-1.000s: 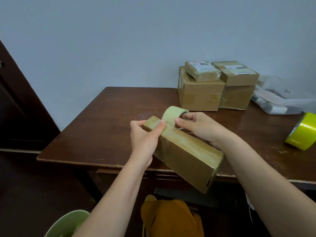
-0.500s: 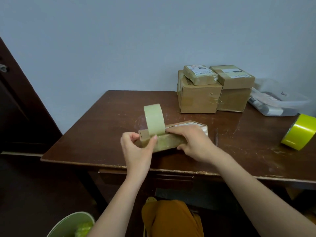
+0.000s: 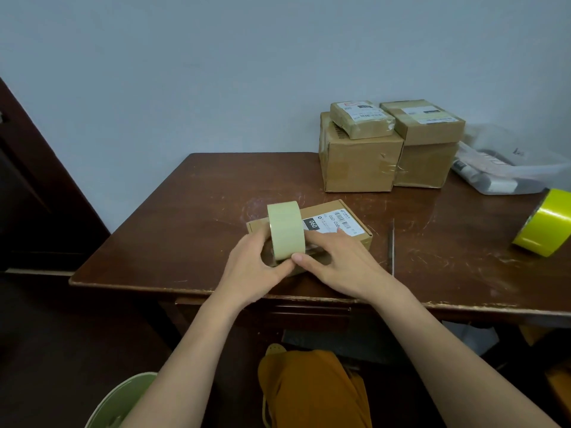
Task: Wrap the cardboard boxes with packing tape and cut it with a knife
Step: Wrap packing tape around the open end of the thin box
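Head view, down over table

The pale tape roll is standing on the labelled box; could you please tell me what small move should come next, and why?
Probably draw the pale tape roll over the flat labelled box, laying the strip down. The left hand grips the roll, the right hand rests on the box, and the knife lies untouched on the table, so cutting seems premature.
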A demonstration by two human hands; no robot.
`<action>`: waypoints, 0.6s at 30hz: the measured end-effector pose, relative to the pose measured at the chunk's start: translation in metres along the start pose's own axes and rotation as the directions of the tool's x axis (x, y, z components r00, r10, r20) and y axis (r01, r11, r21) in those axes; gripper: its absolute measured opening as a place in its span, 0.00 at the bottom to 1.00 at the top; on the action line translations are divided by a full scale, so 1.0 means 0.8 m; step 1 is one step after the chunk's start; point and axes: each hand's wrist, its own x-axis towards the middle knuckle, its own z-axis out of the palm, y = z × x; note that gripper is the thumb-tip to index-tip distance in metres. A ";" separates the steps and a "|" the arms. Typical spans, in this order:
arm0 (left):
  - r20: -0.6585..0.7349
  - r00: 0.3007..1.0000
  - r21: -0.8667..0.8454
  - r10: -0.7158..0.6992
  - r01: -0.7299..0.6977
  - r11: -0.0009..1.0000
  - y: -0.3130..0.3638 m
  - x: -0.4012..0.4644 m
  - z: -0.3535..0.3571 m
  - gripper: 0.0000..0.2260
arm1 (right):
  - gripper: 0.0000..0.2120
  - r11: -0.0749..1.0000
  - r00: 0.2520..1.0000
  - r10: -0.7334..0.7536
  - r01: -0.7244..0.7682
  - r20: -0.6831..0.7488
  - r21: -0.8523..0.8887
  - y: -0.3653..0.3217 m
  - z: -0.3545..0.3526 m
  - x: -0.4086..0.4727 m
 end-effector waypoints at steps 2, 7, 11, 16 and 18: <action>-0.001 1.000 0.032 0.017 -0.017 0.999 -0.006 0.004 -0.002 0.29 | 0.18 0.999 1.000 -0.011 0.011 -0.002 -0.050 -0.001 -0.001 0.004; -0.006 0.999 0.141 0.040 -0.039 0.989 -0.014 0.004 0.003 0.24 | 0.13 0.997 0.999 -0.040 0.040 0.000 -0.063 -0.005 -0.003 0.010; -0.042 0.999 0.204 0.029 -0.020 0.979 -0.014 0.001 0.004 0.28 | 0.14 0.996 0.999 -0.043 0.043 0.005 -0.074 -0.007 -0.004 0.014; -0.148 0.987 0.308 0.057 -0.009 0.951 -0.011 0.011 0.007 0.21 | 0.10 0.995 0.997 -0.043 0.037 -0.056 -0.096 -0.012 -0.003 0.027; -0.190 0.981 0.338 0.046 0.022 0.941 -0.011 0.014 0.010 0.20 | 0.12 0.983 0.995 -0.029 0.010 -0.099 -0.186 -0.012 0.001 0.032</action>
